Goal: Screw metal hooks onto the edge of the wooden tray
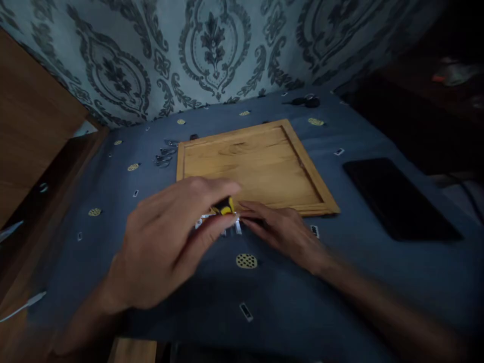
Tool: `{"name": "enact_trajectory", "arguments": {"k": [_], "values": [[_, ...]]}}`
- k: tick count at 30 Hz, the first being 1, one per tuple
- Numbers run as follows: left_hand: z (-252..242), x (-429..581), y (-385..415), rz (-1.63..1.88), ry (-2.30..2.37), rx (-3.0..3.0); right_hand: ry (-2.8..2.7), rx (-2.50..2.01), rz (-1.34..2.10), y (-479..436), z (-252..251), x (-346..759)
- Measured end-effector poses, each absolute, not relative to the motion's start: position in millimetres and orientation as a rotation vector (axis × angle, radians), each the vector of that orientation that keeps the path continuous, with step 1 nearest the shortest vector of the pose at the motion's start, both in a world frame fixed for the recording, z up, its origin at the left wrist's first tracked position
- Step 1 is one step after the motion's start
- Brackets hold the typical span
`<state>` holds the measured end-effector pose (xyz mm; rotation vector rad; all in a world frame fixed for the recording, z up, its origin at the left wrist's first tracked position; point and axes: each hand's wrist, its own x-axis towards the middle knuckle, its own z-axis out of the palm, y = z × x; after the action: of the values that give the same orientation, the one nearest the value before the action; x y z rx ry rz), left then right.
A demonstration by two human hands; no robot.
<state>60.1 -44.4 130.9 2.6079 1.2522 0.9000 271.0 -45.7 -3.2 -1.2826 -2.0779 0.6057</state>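
Note:
My left hand (pixel 166 242) is closed around a yellow-and-black screwdriver handle (pixel 227 205), with its end showing between thumb and fingers. The screwdriver's shaft and tip are hidden. Just right of it, my right hand (pixel 282 227) has its fingers together by the near edge of a framed wooden board (pixel 242 161). Small shiny metal pieces (pixel 238 225) lie under and between the fingertips. What the right fingertips pinch is hidden, and both hands are slightly blurred. The board lies flat, its raised border facing up.
Several small metal pieces (pixel 164 156) lie left of the board. A black tablet-like slab (pixel 401 199) rests on the right of the blue cloth (pixel 287 302). Dark tools (pixel 306 101) lie behind the board. A patterned curtain (pixel 212 50) hangs at the back; a white cable (pixel 32 301) is left.

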Motion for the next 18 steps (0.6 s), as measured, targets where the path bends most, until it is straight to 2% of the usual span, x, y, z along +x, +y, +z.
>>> {"name": "enact_trajectory", "arguments": {"k": [5,18], "values": [[123.1,61.5,-23.4,0.842,0.992,2.729,-2.068,-1.291,0.616,-46.7,-4.3,271.7],[113.0,67.1,-17.5,0.808,0.972,2.743,-2.100,-1.300,0.610,-47.0,-5.2,272.4]]}}
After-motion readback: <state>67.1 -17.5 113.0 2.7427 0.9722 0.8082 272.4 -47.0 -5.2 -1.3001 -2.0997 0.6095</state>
